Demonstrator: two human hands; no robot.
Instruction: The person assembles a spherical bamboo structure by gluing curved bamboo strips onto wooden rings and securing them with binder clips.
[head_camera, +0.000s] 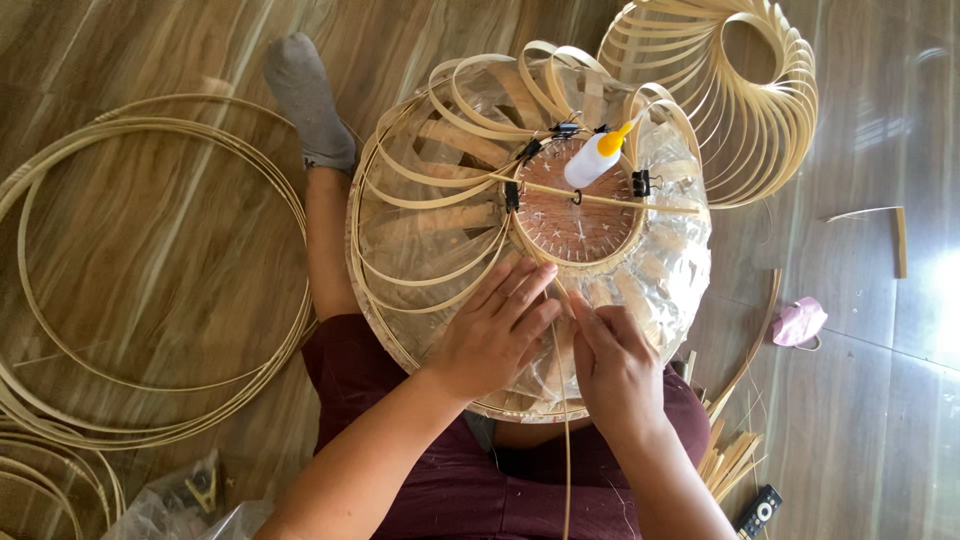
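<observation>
A round bamboo-strip lampshade frame (420, 190) wrapped in clear plastic rests on my lap, top facing up. Its centre is a wooden disc (570, 215) ringed by black binder clips (641, 183). A white glue bottle with a yellow nozzle (597, 158) lies on the disc. My left hand (492, 330) presses flat on the strips near the disc's lower edge. My right hand (612, 365) pinches a thin bamboo strip (566, 450) that runs down toward me, next to the left hand.
Large bamboo hoops (150, 270) lie coiled on the wooden floor at left. A second finished bamboo shade (740, 100) sits at the upper right. Loose strips (730, 460), a pink object (798, 322) and a remote control (758, 510) lie at right. My socked foot (305, 95) stretches out.
</observation>
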